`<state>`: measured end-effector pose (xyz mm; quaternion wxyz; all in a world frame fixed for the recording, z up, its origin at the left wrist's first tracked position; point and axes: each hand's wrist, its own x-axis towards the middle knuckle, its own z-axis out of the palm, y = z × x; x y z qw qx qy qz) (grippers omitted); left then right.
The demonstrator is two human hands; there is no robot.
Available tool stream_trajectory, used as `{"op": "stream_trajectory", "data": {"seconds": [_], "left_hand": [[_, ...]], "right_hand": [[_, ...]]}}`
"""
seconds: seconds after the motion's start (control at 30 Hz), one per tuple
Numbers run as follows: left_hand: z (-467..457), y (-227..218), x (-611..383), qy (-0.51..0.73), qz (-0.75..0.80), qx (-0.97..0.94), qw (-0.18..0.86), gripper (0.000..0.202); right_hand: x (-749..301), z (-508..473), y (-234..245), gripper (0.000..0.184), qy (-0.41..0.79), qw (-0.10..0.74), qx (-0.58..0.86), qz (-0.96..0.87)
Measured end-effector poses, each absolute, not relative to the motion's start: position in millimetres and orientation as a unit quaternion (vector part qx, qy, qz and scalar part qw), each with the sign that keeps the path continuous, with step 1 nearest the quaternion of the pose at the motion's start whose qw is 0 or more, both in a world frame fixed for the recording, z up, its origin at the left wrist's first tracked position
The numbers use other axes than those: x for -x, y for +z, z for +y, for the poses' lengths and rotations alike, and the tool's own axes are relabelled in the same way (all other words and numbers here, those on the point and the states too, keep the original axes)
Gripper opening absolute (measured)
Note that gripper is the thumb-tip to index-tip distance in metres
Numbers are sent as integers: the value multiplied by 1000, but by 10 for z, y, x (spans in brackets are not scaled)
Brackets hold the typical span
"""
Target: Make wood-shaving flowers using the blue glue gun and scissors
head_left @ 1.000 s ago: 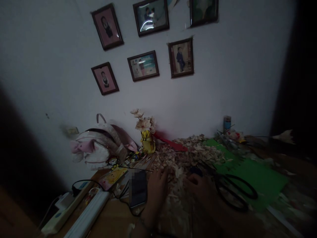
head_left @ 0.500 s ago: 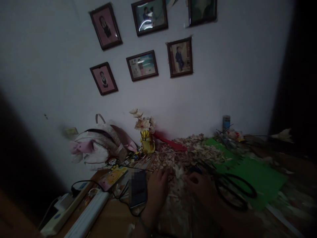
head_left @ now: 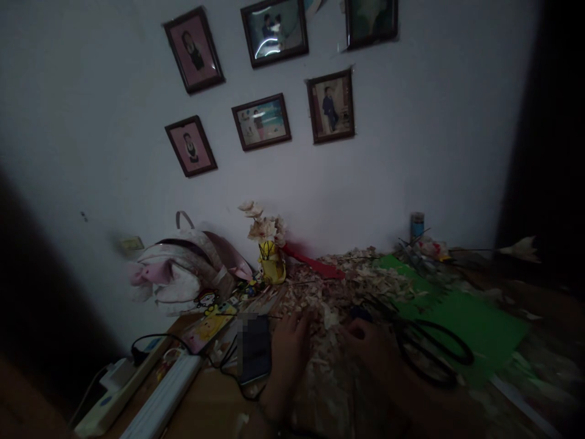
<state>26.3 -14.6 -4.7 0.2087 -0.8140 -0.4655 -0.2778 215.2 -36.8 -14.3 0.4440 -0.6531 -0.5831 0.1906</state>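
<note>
On the brown counter (head_left: 214, 390), a broad heap of pale petal-like scraps (head_left: 338, 281) spreads at twelve o'clock, with a white and pink bag (head_left: 176, 292) at ten and a green sheet (head_left: 475, 323) at two. Black-handled scissors (head_left: 401, 330) lie at three o'clock, just beside the right hand (head_left: 368, 347), whose thumb and forefinger curve to a narrow gap, while the left hand (head_left: 292, 341) is at the heap with fingers slightly bent; whether either holds anything cannot be told. A dark phone (head_left: 256, 353) lies at nine o'clock, near the left hand, and a small white scrap (head_left: 331, 317) sits between the two.
</note>
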Motion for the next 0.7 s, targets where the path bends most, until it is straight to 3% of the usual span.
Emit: {"op": "stream_trajectory", "data": {"seconds": [0.37, 0.6, 0.7], "left_hand": [[-131, -51, -261, -319, -467, 799, 205, 22], [-174, -1, -244, -355, -491, 765, 220, 18], [-196, 28, -244, -373, -502, 751, 211, 17]], "right_hand": [[-2126, -435, -39, 28, 189, 457, 642, -585], [-2086, -509, -1, 34, 242, 489, 625, -558], [-2082, -498, -53, 27, 271, 512, 585, -567]]}}
